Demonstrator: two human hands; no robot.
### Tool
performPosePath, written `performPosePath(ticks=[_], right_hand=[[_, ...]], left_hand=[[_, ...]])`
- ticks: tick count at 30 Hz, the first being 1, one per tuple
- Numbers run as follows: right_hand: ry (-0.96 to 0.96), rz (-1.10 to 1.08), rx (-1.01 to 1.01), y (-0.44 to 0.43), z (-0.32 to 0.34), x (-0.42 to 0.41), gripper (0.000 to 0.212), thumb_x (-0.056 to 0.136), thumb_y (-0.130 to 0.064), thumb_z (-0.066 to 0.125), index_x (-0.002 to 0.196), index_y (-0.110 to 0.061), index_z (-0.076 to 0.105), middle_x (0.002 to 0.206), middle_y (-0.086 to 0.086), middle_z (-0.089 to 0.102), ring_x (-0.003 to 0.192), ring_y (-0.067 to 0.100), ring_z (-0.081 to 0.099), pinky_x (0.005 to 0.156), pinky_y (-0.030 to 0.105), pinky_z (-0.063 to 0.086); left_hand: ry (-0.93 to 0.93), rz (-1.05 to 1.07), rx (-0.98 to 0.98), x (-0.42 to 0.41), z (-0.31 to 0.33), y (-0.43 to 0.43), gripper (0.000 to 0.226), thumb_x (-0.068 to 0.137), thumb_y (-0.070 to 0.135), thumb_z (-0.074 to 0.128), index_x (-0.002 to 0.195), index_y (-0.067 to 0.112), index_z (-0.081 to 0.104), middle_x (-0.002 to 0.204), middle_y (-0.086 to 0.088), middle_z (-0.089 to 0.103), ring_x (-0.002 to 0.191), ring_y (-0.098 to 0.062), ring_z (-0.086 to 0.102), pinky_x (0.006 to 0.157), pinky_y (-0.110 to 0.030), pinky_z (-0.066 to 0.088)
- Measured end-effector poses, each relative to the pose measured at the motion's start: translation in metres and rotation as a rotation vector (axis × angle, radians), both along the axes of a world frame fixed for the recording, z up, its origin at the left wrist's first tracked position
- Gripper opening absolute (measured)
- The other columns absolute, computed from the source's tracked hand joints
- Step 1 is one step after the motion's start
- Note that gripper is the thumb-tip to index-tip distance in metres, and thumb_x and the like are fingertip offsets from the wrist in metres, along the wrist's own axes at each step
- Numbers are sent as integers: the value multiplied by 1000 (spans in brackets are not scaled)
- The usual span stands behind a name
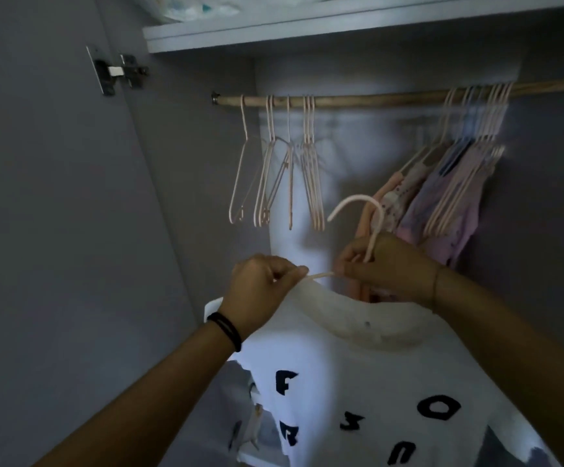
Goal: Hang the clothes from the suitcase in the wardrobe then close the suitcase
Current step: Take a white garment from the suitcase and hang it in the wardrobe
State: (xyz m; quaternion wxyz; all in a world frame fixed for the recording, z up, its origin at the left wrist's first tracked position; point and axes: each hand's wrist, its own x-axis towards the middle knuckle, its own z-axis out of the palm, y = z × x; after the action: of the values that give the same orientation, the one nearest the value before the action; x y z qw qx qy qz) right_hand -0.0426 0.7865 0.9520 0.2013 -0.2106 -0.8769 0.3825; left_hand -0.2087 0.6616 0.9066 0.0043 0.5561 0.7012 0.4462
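Dim wardrobe interior seen, grey walls; shelf (307, 32) far above, wooden rail (375, 98) beneath it. Door hinge (118, 72) fixed far left. Empty hangers (311, 183) hung on left part of rail, hung clothes (449, 203) bunched on right part.

White T-shirt (358, 382) with dark letters held near centre, below rail, on pink hanger (375, 214); hook not yet on rail. Left hand (260, 291) curled, fingertips pinched on hanger arm, probably with shirt shoulder. Right hand (388, 267) closed round hanger neck below hook.
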Motion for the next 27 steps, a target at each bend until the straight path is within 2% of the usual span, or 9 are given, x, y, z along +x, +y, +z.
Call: performPosePath(ticks=[3, 6, 9, 11, 13, 16, 20, 23, 27], right_hand=[[94, -2, -166, 13, 3, 10, 19, 86, -4, 62, 70, -15, 63, 47, -6, 57, 46, 7, 52, 51, 22, 37], [133, 46, -310, 20, -1, 19, 10, 75, -21, 74, 76, -13, 68, 56, 10, 56, 56, 28, 42, 53, 36, 32], [140, 36, -213, 26, -6, 30, 42, 64, -48, 79, 89, -16, 70, 81, 8, 71, 76, 35, 61, 72, 47, 47], [90, -12, -44, 38, -15, 49, 53, 65, -68, 65, 87, -20, 69, 84, 1, 71, 84, 7, 63, 80, 28, 49], [17, -57, 7, 52, -28, 71, 65, 67, -82, 51, 78, -19, 68, 77, -3, 66, 74, -3, 55, 73, 21, 46], [46, -123, -131, 58, -51, 93, 64, 65, -75, 61, 84, -14, 69, 86, -4, 71, 72, -13, 55, 67, 2, 42], [69, -144, 12, 61, -67, 96, 93, 64, -85, 50, 82, 6, 66, 87, 24, 66, 69, 4, 57, 68, 11, 44], [91, -162, 109, 58, -65, 86, 89, 68, -83, 43, 85, 1, 69, 84, 16, 68, 81, 17, 60, 71, 16, 45], [191, -168, 245, 53, -54, 72, 80, 72, -78, 42, 85, -5, 71, 84, 9, 71, 86, 11, 60, 73, 10, 44]], left_hand=[[-246, -150, -117, -11, -6, -11, 20, 88, 37, 56, 93, 24, 70, 89, 11, 71, 84, 3, 63, 76, -10, 45], [-178, -138, -104, -20, -12, -19, 16, 90, 25, 59, 77, 25, 68, 75, 17, 67, 71, 1, 61, 67, -13, 44], [-124, -74, -20, -33, -10, -24, 24, 90, 15, 62, 70, 28, 67, 72, 20, 66, 68, 3, 60, 64, -9, 42], [-150, -41, 18, -41, -8, -29, 32, 89, 13, 63, 66, 35, 69, 72, 24, 68, 68, 7, 61, 64, -6, 42], [-202, -11, 39, -47, -7, -36, 40, 88, 12, 64, 64, 44, 71, 74, 25, 69, 70, 9, 62, 65, -5, 43], [-232, 57, 77, -58, -4, -45, 49, 87, 10, 64, 61, 52, 69, 69, 30, 68, 67, 13, 61, 63, -3, 43], [-262, 95, 75, -65, -2, -50, 47, 87, 13, 64, 63, 52, 70, 69, 29, 68, 66, 12, 62, 63, -4, 44], [-305, 62, 71, -63, -4, -47, 40, 88, 11, 63, 64, 41, 74, 73, 20, 72, 67, 5, 65, 64, -7, 48], [-321, 54, 84, -67, -8, -46, 26, 89, 15, 62, 76, 34, 75, 81, 10, 74, 74, -8, 68, 68, -17, 52]])
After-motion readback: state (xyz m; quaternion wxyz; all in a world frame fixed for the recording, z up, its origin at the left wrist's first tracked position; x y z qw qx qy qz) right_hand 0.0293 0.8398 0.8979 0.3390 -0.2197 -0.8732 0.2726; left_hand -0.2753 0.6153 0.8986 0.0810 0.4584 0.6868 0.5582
